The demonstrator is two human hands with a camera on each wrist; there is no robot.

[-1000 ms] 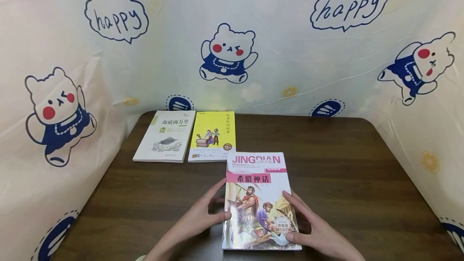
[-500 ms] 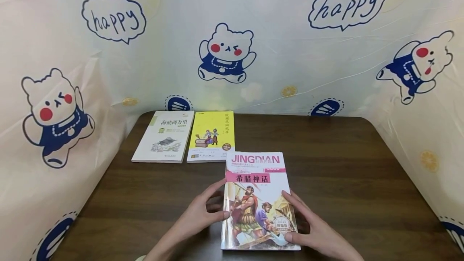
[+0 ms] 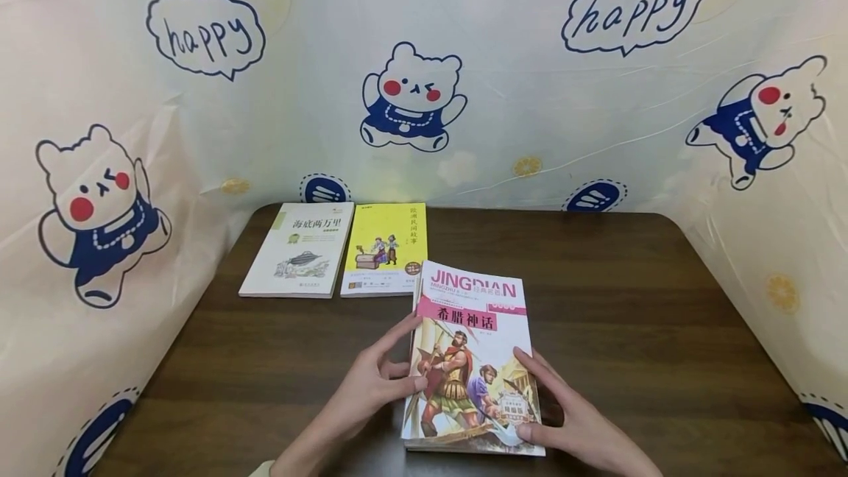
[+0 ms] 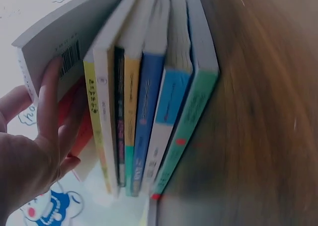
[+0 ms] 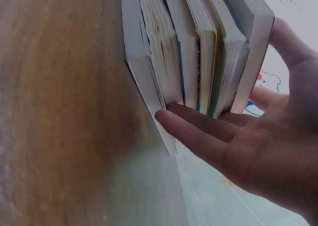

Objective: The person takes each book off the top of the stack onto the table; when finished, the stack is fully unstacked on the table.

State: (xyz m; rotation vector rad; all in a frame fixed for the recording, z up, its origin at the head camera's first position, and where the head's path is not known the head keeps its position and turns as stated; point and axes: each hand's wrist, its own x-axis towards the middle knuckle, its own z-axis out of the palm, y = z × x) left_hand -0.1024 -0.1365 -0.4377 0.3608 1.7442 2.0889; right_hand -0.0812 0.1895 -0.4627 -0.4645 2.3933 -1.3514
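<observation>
A book with a pink title band and painted figures (image 3: 457, 389) lies topmost on a stack of books (image 4: 149, 112). My left hand (image 3: 371, 385) pinches it at the spine side, thumb on the front cover. In the left wrist view, fingers (image 4: 48, 104) lie against its back cover, and a gap opens between it and the yellow-spined book (image 4: 93, 109) below. My right hand (image 3: 573, 418) holds its opposite edge, thumb on the lower right of the cover. The right wrist view shows two longer fingers (image 5: 194, 136) stretched along the page edges of the lower books (image 5: 161, 52).
A white book (image 3: 301, 249) and a yellow book (image 3: 387, 241) lie side by side at the back left of the dark wooden table (image 3: 596, 278). A cartoon-printed cloth (image 3: 517, 87) surrounds the table at the back and sides.
The top book has shifted slightly away from me and tilted, its far left corner now raised, showing books beneath at its near edge. Left fingers have moved slightly up with it; the right hand barely moves.
</observation>
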